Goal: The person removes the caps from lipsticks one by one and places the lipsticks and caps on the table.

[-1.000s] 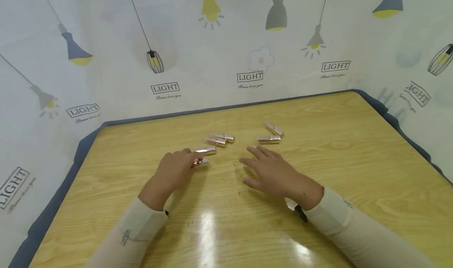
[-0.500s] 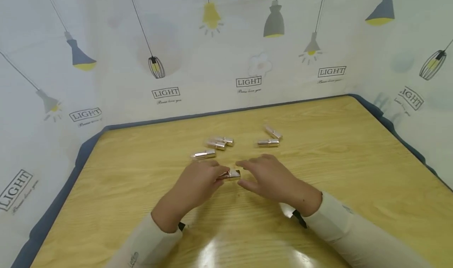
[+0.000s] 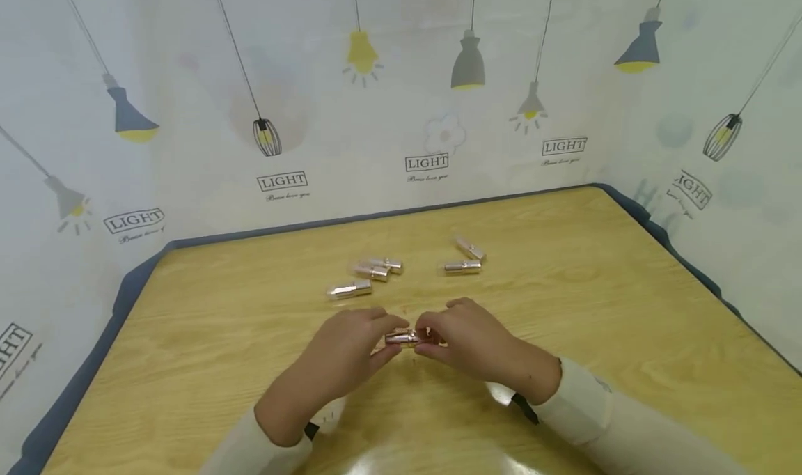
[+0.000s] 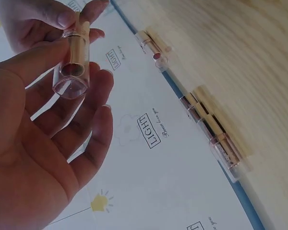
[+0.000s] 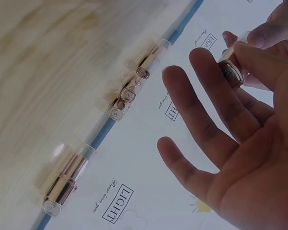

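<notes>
A rose-gold lipstick [image 3: 403,338] with a clear cap lies crosswise between both hands, above the front part of the table. My left hand [image 3: 347,347] pinches its clear-capped end between thumb and forefinger. In the left wrist view the lipstick [image 4: 76,60] shows a dark red tip inside the see-through cap, and the left hand's other fingers [image 4: 95,143] are loosely bent beneath. From the other side, my right hand [image 3: 481,340] grips the base end with thumb and forefinger. The lipstick's square base [image 5: 232,73] faces the right wrist camera, where the remaining right fingers [image 5: 194,103] spread apart.
Farther back on the wooden table [image 3: 219,308] lie several similar lipsticks. One lipstick [image 3: 351,290] is left of centre, beside a touching-looking pair [image 3: 374,273]. Two more, a straight one [image 3: 462,268] and a slanted one [image 3: 470,248], are to the right. A lamp-printed curtain [image 3: 351,127] surrounds the table.
My left hand has brought the lipstick rightward and nearer from beside the left group. The right hand, earlier spread and holding nothing, now grips its base end. The head view has tilted up slightly.
</notes>
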`<state>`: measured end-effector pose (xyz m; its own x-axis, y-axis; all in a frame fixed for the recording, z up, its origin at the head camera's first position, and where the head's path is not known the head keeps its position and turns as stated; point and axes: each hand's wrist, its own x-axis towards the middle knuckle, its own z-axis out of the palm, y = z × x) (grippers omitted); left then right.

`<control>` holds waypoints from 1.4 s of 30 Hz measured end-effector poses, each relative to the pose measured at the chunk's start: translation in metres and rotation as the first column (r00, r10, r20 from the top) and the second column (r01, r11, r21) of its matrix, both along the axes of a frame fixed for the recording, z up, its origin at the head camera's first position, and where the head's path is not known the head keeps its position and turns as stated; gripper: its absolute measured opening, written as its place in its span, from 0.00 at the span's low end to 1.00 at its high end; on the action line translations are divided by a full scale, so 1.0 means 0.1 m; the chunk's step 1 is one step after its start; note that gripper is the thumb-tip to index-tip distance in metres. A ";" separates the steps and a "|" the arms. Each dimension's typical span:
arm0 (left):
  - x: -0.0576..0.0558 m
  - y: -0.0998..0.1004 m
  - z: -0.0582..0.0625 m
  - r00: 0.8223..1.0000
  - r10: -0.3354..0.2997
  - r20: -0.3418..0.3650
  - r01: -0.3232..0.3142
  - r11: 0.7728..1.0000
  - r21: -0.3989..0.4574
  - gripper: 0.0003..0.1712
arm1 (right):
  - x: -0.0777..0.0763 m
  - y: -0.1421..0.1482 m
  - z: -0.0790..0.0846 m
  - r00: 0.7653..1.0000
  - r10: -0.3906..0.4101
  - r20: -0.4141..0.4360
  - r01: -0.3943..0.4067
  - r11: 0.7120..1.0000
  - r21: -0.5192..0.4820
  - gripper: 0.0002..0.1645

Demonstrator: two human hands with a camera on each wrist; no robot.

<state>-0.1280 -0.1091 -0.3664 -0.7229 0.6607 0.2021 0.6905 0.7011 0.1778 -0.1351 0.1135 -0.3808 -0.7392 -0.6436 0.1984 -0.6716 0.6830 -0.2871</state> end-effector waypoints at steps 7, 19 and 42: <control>0.02 -0.03 0.01 0.999 0.006 -0.041 -0.005 0.999 0.033 0.16 | 0.05 0.06 -0.02 1.000 -0.008 -0.012 0.008 0.999 -0.044 0.06; 0.08 -0.05 0.06 0.994 0.002 -0.105 0.008 0.996 0.092 0.13 | 0.09 0.01 0.11 0.996 0.011 -0.094 -0.009 1.000 0.016 0.09; 0.12 -0.03 0.06 1.000 0.003 0.007 -0.003 0.994 0.110 0.13 | 0.16 -0.04 0.11 0.993 0.045 -0.105 -0.039 0.998 0.059 0.13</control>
